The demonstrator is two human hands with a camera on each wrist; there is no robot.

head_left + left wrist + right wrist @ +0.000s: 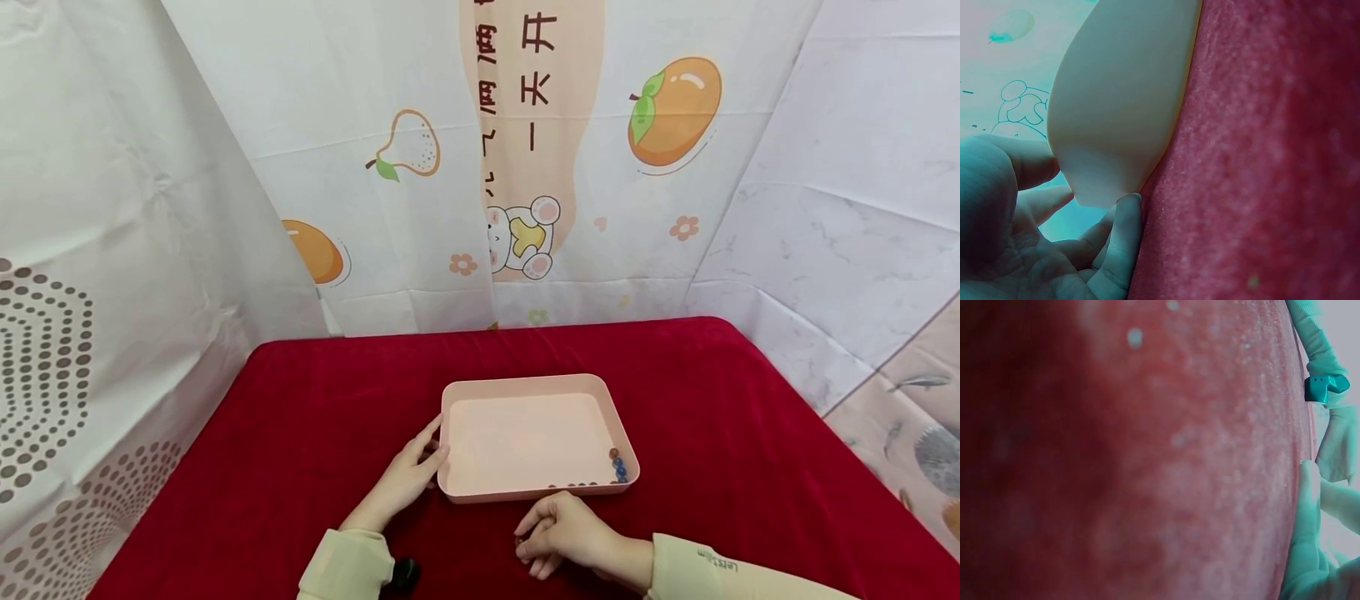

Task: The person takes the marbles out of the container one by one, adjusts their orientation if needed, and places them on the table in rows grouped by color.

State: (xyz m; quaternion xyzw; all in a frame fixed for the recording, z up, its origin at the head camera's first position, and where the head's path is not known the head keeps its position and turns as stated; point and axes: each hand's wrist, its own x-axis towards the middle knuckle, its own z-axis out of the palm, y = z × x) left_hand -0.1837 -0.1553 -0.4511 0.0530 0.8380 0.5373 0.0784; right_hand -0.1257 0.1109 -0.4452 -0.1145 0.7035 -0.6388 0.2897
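A shallow pale pink tray (528, 387) lies on the red cloth. Several small round marbles, brown and blue (619, 468), line its right wall and near right corner; the near wall partly hides some. My left hand (408, 475) holds the tray's left end, thumb by the rim; the left wrist view shows the fingertips (1127, 206) against the tray's outer wall (1125, 94). In front of the near wall, my right hand (566, 533) is low over the cloth, pinching a small dark reddish marble (519, 541) mostly covered by the fingers.
Red velvet cloth (337, 408) covers the table. A dark object (406, 573) sits by the left sleeve, at the wrist. Printed curtains (420, 225) hang behind the table and at both sides.
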